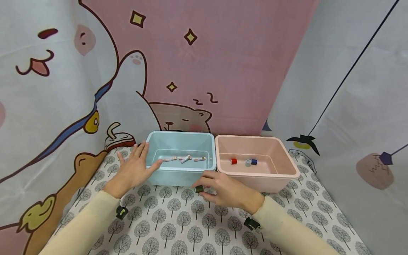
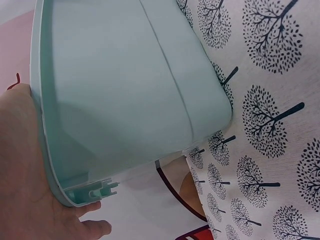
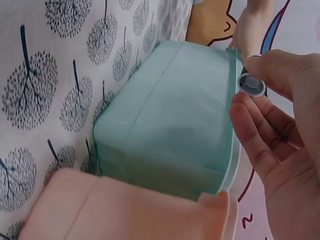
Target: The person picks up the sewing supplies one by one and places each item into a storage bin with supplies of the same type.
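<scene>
My right hand (image 1: pixel 223 187) pinches a dark green thread spool (image 1: pixel 199 188) between thumb and fingertips, in front of the light blue bin (image 1: pixel 181 177). The spool's pale round end (image 3: pixel 251 85) faces the camera in the right wrist view. At the blue bin's left end my left hand (image 1: pixel 134 170) rests on the rim, fingers spread and fairly straight. The left wrist view shows that hand (image 2: pixel 30 170) against the bin's edge. Several small white-and-pink cylindrical pieces (image 1: pixel 185 159) lie inside the blue bin; their exact kind is too small to tell.
Right beside the blue bin stands a pink bin (image 1: pixel 255 181) holding a red spool (image 1: pixel 234 161), a whitish spool (image 1: pixel 248 163) and a blue spool (image 1: pixel 254 162). Both bins sit on a tree-print tablecloth (image 1: pixel 185 219), with a cartoon-print curtain (image 1: pixel 239 71) behind.
</scene>
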`<state>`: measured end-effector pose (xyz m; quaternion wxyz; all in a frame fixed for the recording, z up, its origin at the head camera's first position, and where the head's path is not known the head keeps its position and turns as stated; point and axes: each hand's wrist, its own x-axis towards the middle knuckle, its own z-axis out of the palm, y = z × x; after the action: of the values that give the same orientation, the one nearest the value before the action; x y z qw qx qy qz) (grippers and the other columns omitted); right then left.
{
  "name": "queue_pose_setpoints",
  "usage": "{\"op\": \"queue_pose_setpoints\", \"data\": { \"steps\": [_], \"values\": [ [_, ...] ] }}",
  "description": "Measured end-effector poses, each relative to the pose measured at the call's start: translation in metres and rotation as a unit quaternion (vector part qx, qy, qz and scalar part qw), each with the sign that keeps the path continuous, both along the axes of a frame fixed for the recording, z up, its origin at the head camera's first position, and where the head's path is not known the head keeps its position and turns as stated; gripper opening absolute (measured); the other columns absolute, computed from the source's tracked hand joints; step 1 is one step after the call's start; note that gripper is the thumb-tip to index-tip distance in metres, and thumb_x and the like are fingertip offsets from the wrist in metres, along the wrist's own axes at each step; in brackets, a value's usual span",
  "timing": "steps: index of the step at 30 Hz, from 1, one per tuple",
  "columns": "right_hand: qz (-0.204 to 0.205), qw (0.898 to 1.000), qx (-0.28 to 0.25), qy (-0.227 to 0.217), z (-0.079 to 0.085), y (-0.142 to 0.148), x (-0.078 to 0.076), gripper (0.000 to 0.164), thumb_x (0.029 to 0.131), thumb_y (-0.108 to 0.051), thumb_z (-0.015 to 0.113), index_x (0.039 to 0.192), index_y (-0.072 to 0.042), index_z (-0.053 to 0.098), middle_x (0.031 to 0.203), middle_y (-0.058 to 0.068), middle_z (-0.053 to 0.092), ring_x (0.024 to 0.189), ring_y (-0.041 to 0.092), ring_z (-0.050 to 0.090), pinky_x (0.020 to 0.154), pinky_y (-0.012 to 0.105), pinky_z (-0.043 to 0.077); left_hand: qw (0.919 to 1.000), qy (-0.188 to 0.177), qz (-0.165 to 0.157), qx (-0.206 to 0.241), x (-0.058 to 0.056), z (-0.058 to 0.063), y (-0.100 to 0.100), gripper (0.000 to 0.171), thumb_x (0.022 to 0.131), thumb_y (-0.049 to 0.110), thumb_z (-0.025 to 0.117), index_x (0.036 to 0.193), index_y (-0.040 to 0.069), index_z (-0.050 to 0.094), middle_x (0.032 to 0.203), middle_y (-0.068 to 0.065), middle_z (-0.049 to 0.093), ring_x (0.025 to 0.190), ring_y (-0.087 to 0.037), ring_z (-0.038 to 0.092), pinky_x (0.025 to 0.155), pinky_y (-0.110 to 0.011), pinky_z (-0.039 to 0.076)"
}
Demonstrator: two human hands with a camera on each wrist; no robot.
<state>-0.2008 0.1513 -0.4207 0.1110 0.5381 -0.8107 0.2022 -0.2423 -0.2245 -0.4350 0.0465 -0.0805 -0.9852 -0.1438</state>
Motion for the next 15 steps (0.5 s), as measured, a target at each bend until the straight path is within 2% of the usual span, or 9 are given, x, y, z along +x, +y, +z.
{"op": "queue_pose_setpoints", "data": {
  "steps": [4,8,11,15],
  "values": [
    [-0.009,1.0,-0.003,-0.002,0.005,0.006,-0.002,0.034,0.103,-0.01,0.089,0.136,-0.015,0.082,0.121,-0.001,0.08,0.094,0.003,0.069,0.084,0.01,0.06,1.0,0.001,0.001,0.001,0.0,0.0,0.0,0.116,0.113,0.088,0.033,0.186,0.001,0.012,0.197,-0.023,0.007,0.181,-0.057,0.006,0.127,-0.097,-0.015],
    [-0.018,1.0,-0.007,-0.004,0.01,0.013,-0.004,0.037,0.101,-0.009,0.09,0.137,-0.014,0.082,0.122,0.001,0.081,0.092,0.007,0.072,0.082,0.012,0.061,1.0,0.002,0.0,0.0,0.001,0.0,0.0,0.116,0.113,0.088,0.033,0.186,0.0,0.012,0.197,-0.023,0.007,0.181,-0.057,0.006,0.127,-0.098,-0.015],
    [-0.027,1.0,-0.007,0.01,0.015,0.017,-0.005,0.038,0.101,-0.01,0.091,0.137,-0.014,0.083,0.121,0.001,0.08,0.095,0.009,0.073,0.083,0.015,0.063,1.0,0.002,0.0,0.0,0.001,0.0,0.0,0.116,0.113,0.088,0.033,0.186,0.0,0.012,0.197,-0.023,0.007,0.181,-0.057,0.006,0.127,-0.098,-0.015],
    [-0.034,0.999,-0.011,0.037,0.022,0.024,-0.01,0.039,0.099,-0.009,0.092,0.137,-0.014,0.084,0.121,0.001,0.081,0.096,0.006,0.071,0.083,0.018,0.065,1.0,0.003,-0.001,0.001,0.001,0.001,0.001,0.117,0.113,0.088,0.033,0.186,0.0,0.012,0.197,-0.023,0.007,0.182,-0.056,0.007,0.127,-0.098,-0.015]
  ]
}}
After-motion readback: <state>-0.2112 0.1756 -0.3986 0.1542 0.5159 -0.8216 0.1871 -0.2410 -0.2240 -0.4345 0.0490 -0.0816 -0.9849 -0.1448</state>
